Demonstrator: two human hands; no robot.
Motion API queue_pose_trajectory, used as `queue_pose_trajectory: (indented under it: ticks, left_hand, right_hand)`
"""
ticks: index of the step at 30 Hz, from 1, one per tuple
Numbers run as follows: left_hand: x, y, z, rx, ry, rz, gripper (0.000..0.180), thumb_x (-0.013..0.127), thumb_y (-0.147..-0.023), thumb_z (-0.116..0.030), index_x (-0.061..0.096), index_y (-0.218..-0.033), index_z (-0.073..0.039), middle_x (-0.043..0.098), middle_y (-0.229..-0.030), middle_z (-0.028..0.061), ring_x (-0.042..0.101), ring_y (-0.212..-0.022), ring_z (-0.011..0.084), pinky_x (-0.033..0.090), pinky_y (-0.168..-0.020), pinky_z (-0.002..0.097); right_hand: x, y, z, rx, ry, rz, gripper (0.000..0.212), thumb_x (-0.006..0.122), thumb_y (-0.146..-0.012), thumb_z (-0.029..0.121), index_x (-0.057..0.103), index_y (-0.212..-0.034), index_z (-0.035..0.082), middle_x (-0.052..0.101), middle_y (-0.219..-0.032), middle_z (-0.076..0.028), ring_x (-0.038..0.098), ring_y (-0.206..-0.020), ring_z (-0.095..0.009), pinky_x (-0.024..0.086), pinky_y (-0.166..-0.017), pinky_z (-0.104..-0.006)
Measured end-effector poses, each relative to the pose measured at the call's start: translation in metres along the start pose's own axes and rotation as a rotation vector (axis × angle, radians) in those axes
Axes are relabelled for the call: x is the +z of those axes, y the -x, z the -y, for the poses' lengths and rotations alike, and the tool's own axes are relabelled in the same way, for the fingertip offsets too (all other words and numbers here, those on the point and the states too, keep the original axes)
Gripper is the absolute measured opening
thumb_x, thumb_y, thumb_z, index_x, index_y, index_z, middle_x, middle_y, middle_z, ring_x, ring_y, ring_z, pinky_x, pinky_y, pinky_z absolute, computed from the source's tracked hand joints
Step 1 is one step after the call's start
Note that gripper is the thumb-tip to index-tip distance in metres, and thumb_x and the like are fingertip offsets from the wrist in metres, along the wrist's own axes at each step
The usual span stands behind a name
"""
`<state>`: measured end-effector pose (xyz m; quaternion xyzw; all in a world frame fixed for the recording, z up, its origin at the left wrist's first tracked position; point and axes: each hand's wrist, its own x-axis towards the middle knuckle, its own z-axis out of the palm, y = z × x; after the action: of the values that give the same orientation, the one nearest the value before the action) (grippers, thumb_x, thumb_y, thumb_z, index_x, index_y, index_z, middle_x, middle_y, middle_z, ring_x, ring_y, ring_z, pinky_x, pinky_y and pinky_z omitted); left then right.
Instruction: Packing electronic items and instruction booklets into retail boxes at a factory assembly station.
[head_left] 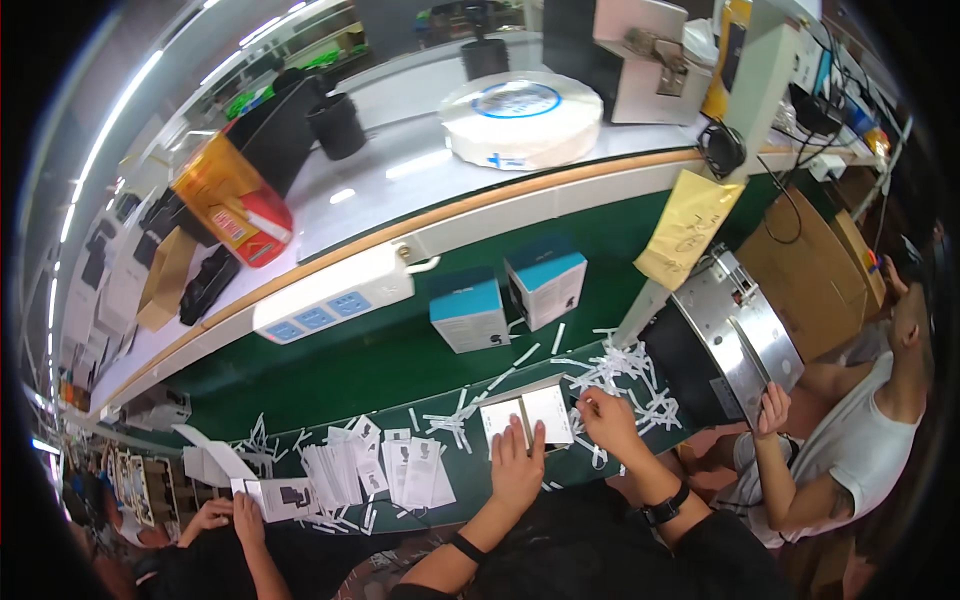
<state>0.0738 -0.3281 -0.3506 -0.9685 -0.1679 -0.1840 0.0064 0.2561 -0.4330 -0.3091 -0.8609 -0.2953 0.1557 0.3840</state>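
A small white box (552, 405) sits on the green bench in front of me, its top showing two white panels with a dark gap between them. My left hand (517, 470) rests on the near part of the box, fingers stretched out over the panels. Just off the right edge of the box, my right hand (608, 422) has its thumb and fingertips brought together. Whatever those fingers may hold is too small to make out. Beside that hand lies a heap of white paper strips (625, 375).
Two blue-and-white boxes (470, 318) stand behind. Printed leaflets (415, 470) lie to the left, where a co-worker's hands (243, 518) hold papers. At right, another person's hand (770, 408) touches a metal-topped machine (735, 340). A power strip (335, 300) hangs under the shelf (420, 215).
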Motion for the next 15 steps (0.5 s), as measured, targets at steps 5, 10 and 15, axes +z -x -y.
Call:
queue_pose_trajectory:
  ticks: [5, 10, 15]
  left_hand:
    - [-0.008, -0.002, 0.001, 0.003, 0.007, 0.014, 0.067, 0.075, -0.082, -0.031, 0.054, -0.143, -0.012, 0.047, -0.144, 0.0307, 0.054, -0.120, 0.0400, 0.041, -0.104, 0.0557]
    - [-0.014, -0.008, 0.002, -0.004, 0.031, -0.009, 0.062, 0.071, -0.085, -0.028, 0.055, -0.142, -0.011, 0.051, -0.141, 0.0286, 0.055, -0.121, 0.0381, 0.040, -0.105, 0.0556]
    - [-0.010, -0.006, 0.003, 0.009, 0.017, 0.001, 0.064, 0.073, -0.084, -0.030, 0.055, -0.143, -0.012, 0.052, -0.140, 0.0258, 0.058, -0.118, 0.0364, 0.040, -0.105, 0.0552]
  right_hand:
    - [-0.002, 0.002, 0.009, -0.087, -0.033, -0.080, 0.022, 0.070, -0.089, 0.022, 0.064, -0.105, 0.007, 0.069, -0.091, -0.020, 0.068, -0.085, -0.041, 0.053, -0.072, -0.0482]
    - [-0.010, -0.002, 0.004, -0.293, 0.004, -0.072, 0.020, 0.067, -0.093, 0.022, 0.067, -0.102, 0.004, 0.061, -0.081, -0.017, 0.066, -0.079, -0.040, 0.054, -0.072, -0.0465]
    - [0.000, -0.009, 0.005, -0.187, -0.048, -0.013, 0.017, 0.066, -0.093, 0.021, 0.067, -0.100, 0.005, 0.067, -0.078, -0.020, 0.067, -0.075, -0.043, 0.053, -0.067, -0.0497]
